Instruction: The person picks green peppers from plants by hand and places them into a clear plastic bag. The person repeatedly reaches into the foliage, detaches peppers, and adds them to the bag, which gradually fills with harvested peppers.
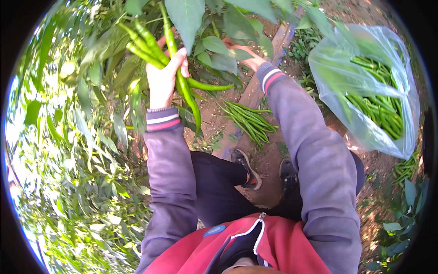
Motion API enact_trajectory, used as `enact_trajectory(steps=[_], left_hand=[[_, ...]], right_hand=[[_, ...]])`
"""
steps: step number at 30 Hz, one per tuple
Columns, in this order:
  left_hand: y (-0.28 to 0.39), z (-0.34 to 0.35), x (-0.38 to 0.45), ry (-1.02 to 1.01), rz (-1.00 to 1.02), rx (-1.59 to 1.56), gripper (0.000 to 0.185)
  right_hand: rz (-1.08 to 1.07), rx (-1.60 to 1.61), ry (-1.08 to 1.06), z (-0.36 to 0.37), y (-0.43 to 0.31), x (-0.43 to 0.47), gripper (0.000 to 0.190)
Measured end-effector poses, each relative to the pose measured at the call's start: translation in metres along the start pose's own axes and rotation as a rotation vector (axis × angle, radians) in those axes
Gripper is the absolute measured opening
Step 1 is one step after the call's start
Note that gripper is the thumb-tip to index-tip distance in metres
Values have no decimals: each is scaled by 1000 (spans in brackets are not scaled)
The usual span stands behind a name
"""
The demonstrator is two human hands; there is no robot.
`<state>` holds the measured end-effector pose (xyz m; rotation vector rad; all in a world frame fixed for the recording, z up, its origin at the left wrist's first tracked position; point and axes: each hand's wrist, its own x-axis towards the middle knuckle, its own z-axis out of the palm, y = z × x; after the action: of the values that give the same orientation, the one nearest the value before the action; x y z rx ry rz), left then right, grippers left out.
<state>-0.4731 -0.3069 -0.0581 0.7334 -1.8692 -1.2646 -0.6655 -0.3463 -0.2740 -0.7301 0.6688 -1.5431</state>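
Observation:
Several long green chili peppers (pixel 186 92) are gripped in my left hand (pixel 164 77), their ends sticking out on both sides of it. My right hand (pixel 251 58) reaches in among the leaves of a pepper plant (pixel 219 51); leaves cover its fingers, so what it touches is hidden. On the soil between my arms lies a loose pile of picked green chili peppers (pixel 249 121). To the right of my right arm stands a clear plastic bag (pixel 362 89) with many green chili peppers inside.
Dense pepper foliage (pixel 85 164) fills the left side. A strip that looks like a drip line or ground edging (pixel 255 89) runs over the soil past the pile. My shoes (pixel 244 167) are close below the pile. More green peppers (pixel 405 167) lie beneath the bag, beside leaves at lower right.

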Motion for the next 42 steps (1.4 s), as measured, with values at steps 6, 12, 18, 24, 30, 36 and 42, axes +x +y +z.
enact_trajectory(steps=[6,12,18,24,30,36,42], left_hand=[[10,-25,0,54,16,48,56],[9,-41,-13,16,-38,16,51],[11,-39,-8,-26,-34,46,48],[0,-48,-10,-48,-3,47,13],[-1,-55,-12,-16,-18,54,15],[0,-47,-1,-50,22,75,17],[-7,-64,-14,3,-3,62,30]], right_hand=[[111,-188,225,58,-56,-31,43],[-83,290,158,82,-30,-2,38],[-399,-753,235,65,-23,19,35],[-347,-1204,658,91,-38,-6,36],[-461,-1208,183,49,-74,-27,39],[-87,-1475,51,38,-106,6,53],[-287,-1503,84,91,-90,-24,36]])
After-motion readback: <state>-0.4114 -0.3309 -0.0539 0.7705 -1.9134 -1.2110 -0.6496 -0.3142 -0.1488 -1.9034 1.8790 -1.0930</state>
